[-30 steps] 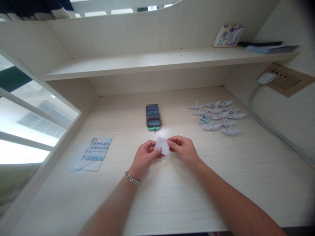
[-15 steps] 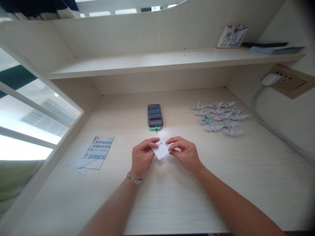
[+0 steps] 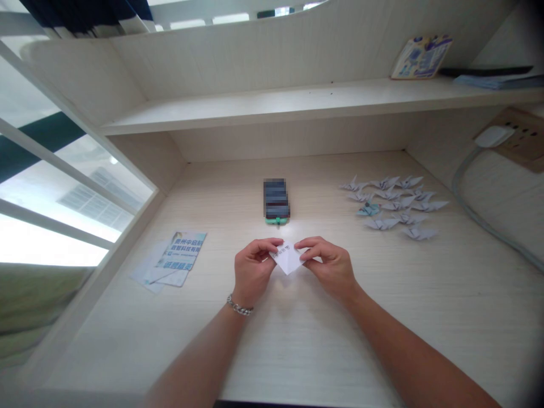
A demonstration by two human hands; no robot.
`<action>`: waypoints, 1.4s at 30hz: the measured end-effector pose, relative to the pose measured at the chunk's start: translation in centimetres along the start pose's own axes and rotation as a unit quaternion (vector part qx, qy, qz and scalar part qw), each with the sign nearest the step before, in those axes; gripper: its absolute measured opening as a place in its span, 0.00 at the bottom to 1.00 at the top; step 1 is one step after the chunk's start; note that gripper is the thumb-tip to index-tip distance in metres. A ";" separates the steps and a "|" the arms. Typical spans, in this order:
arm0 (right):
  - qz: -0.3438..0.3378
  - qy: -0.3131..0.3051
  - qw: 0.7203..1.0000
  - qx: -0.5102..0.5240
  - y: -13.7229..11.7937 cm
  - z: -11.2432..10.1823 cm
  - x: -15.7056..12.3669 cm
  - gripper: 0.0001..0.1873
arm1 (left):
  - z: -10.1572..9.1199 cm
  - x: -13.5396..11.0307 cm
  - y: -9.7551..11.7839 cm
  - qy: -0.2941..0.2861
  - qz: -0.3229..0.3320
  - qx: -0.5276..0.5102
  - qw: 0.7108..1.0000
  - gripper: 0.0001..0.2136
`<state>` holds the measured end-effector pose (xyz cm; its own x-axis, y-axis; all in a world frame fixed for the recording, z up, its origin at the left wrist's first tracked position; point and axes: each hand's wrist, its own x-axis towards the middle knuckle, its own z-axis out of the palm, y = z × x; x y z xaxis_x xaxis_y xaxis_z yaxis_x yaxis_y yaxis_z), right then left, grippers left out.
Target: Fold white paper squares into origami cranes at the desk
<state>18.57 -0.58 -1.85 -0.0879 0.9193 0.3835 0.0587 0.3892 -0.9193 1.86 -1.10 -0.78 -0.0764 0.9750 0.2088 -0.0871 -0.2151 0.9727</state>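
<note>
Both hands are on one small piece of white paper [image 3: 289,258], folded to a point at the bottom, with faint print on its upper face.

Left hand [image 3: 251,271]: fingers [image 3: 266,245] are pinched on the paper's left edge, thumb underneath. Right hand [image 3: 330,267]: fingers [image 3: 309,244] are pinched on the right edge in the same grip. The paper sits between the two sets of fingertips, held just above the surface [image 3: 297,340]. I can't tell whether the bottom point touches it.

There's a metal bracelet [image 3: 239,307] on the left wrist, behind the left fingers.

Around the fingers:
- Phone [image 3: 276,199], screen blurred, green case edge: straight ahead of the fingertips, near but not touching, lying flat on the surface.
- Folded paper cranes [image 3: 393,205]: a cluster ahead and to the right of the right fingers, well apart. Mostly pale, one teal.
- Printed leaflets [image 3: 178,263]: left of the left fingers, well apart. A small overlapping stack lying flat.
- Shelf [image 3: 272,107]: above and beyond the fingers. A printed card [image 3: 421,55] leans against the back wall at its right end, with dark flat items beside it, too blurred to identify.
- Wall socket [image 3: 525,139] with a white plug [image 3: 493,136]: far right of the right fingers, with a grey cable [image 3: 467,207] running down along the wall.
</note>
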 end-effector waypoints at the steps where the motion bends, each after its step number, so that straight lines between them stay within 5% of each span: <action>1: 0.003 0.000 1.000 0.000 0.0 0.0 0.0 0.08 | 0.0 0.0 0.0 -0.001 0.000 0.002 1.000 0.05; 7: 0.089 0.022 0.994 0.051 0.1 0.3 0.1 0.03 | -0.1 0.0 -0.1 -0.032 -0.044 0.040 0.998 0.05; 13: 0.204 0.018 0.974 0.099 0.5 0.4 0.5 0.12 | 0.1 0.3 0.0 -0.138 -0.157 0.008 0.978 0.10; 20: 0.273 -0.034 0.954 0.123 0.7 0.5 0.5 0.16 | -0.3 0.8 -0.4 -0.093 -0.190 0.008 0.977 0.10; 24: 0.292 -0.090 0.945 0.120 0.6 0.4 0.4 0.13 | -0.4 0.8 -0.6 -0.097 -0.203 0.001 0.974 0.10; 42: 0.311 -0.104 0.935 0.134 0.5 0.2 0.5 0.11 | -1.2 1.2 0.2 -0.136 -0.229 0.002 0.964 0.14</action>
<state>18.35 0.12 -2.16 -0.3131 0.9210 -0.2320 -0.0856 -0.2707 -0.9589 0.53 -0.05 -0.48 0.2329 0.9463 -0.2244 -0.0454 0.2411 0.9694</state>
